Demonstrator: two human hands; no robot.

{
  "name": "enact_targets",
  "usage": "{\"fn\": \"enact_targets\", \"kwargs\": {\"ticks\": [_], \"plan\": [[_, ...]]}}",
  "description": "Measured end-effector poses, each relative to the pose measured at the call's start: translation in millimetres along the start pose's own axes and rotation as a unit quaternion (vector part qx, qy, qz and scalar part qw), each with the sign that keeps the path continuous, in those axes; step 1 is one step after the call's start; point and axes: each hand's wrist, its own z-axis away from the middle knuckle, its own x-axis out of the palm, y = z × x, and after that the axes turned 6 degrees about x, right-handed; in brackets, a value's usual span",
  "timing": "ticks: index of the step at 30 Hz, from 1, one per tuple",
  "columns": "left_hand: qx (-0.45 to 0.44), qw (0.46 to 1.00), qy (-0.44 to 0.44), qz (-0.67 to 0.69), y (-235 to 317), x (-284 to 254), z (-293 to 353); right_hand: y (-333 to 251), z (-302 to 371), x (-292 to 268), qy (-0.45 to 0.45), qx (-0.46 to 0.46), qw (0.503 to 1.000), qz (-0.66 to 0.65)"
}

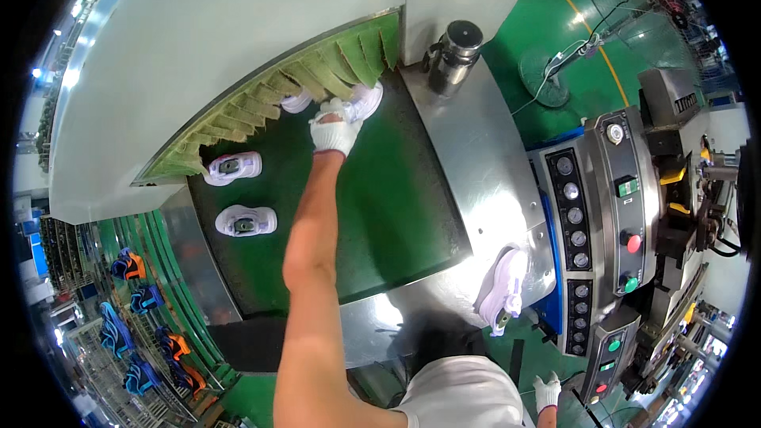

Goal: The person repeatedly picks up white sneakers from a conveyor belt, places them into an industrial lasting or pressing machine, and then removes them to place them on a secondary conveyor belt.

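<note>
A: Where is the pale lilac shoe [365,103] at the person's left hand [336,138]?

B: Near the far right corner of the green belt [396,190], right by the hanging flaps [317,67]. The gloved fingers are partly curled against it; whether they close round it cannot be told.

A: And the right hand [547,392]?

B: Down past the belt's near right corner, fingers loosely parted, nothing seen in it.

A: So what might go wrong?

B: A flap could catch the shoe and turn or tip it, since the two sit so close. The knit glove might snag there too.

A: What about the second shoe [296,101] on that far edge?

B: The flaps half cover it (how it lies is hard to make out), so a sideways nudge of the left hand could push the two together.

A: Anything off the belt?

B: The lone shoe [505,285] on the steel ledge [491,178], beyond the near right corner. A careless swing of the right arm might knock it down.
</note>
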Motion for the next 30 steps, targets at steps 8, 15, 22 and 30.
{"fn": "enact_targets", "kwargs": {"ticks": [8,15,22,30], "plan": [[0.077,0.98,-0.179,-0.037,98,-29,147,-102,30,-9,-0.074,-0.172,0.938,-0.29],[-0.002,0.884,-0.238,0.402,226,-108,303,-201,54,-79,-0.139,-0.351,0.878,-0.293],[0.267,0.799,-0.309,0.442,346,-134,303,-208,46,-97,-0.641,-0.299,0.325,-0.628],[0.245,0.77,-0.204,0.552,484,-145,289,-121,-18,-181,-0.424,-0.384,0.409,-0.711]]}}
